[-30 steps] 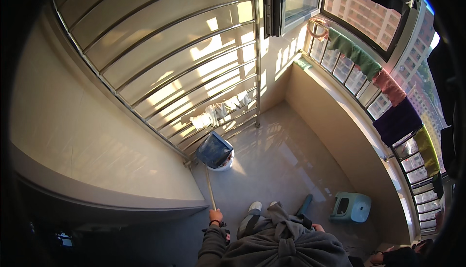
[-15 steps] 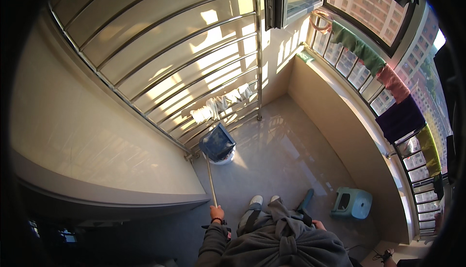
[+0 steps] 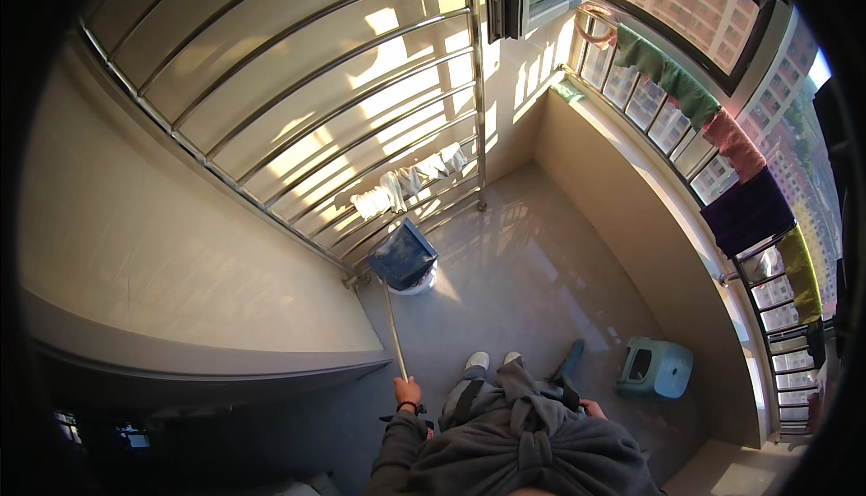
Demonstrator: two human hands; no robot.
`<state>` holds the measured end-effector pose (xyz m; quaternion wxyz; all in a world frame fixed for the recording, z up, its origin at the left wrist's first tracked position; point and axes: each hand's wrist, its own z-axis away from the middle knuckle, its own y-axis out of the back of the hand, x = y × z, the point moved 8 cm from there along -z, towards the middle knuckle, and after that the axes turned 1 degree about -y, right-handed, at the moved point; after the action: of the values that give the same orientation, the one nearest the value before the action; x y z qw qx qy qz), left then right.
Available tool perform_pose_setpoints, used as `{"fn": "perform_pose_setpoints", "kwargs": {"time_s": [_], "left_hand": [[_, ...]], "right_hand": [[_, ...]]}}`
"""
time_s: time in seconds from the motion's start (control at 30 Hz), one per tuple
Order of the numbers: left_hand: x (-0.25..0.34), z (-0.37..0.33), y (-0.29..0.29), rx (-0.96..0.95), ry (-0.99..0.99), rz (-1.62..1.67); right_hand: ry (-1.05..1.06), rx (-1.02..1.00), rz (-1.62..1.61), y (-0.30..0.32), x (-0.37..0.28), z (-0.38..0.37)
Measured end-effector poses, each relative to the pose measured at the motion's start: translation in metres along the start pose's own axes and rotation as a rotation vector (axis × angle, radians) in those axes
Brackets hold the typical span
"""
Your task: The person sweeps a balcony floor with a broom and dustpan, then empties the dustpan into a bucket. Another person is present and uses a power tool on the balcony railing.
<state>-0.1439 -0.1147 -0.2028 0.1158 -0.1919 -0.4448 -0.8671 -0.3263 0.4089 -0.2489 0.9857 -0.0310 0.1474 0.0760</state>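
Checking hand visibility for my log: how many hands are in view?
2: the left hand grips the pole of the blue dustpan; the right hand, partly hidden, is by the grey clothing, left of the teal stool.

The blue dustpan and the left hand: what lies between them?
The long handle of the blue dustpan, running to the left hand; the head view shows this.

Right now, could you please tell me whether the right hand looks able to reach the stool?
Probably not without bending: the stool is down on the floor, off to the right, while the right hand is close to the body. Nothing seems to block the way between them.
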Motion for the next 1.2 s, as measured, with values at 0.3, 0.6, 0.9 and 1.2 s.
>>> {"fn": "perform_pose_setpoints", "kwargs": {"time_s": [0.3, 0.6, 0.9, 1.2], "left_hand": [[-0.019, 0.006, -0.012, -0.043, 0.034, 0.134], [-0.034, 0.078, -0.016, -0.215, 0.206, 0.487], [-0.015, 0.157, -0.024, -0.353, 0.318, 0.589], [-0.030, 0.168, -0.041, -0.366, 0.482, 0.711]], "right_hand": [[-0.241, -0.259, -0.397, -0.025, -0.014, 0.017], [-0.478, -0.233, -0.501, -0.014, -0.050, 0.037], [-0.162, -0.113, 0.111, 0.009, -0.105, 0.008], [0.009, -0.027, 0.367, -0.032, -0.183, -0.031]]}}
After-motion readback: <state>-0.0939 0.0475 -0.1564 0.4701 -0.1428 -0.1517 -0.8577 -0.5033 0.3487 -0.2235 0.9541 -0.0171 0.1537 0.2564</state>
